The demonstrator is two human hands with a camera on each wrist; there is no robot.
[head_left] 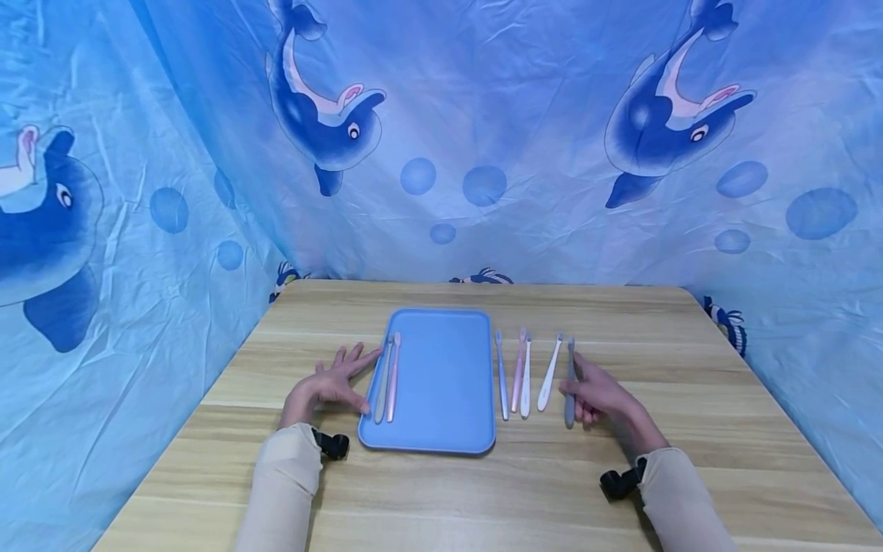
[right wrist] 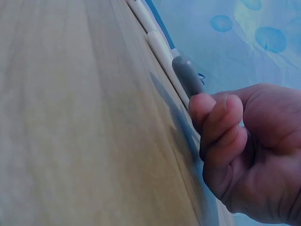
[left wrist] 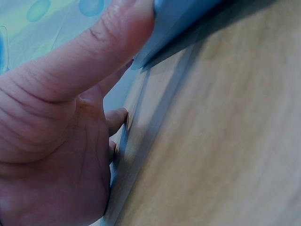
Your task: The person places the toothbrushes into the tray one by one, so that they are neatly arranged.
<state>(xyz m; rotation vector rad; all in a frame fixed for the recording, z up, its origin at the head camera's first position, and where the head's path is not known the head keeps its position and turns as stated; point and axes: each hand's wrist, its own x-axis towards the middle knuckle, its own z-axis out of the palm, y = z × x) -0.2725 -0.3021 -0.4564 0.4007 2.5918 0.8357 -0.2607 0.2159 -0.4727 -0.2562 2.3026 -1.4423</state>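
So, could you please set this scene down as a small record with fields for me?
Surface: light wood-grain table
Container: blue rectangular tray with rounded corners, flat on the table
On tray: slim grey toothbrush and slim pink toothbrush, side by side near its left edge
Right of tray: slim blue toothbrush, second pink toothbrush, two slim white toothbrushes, all on the table
Left grip: fingers spread, touching the tray's left edge
Right grip: holds a slim dark-grey toothbrush, handle end lifted off the table
Backdrop: blue cloth printed with dolphins
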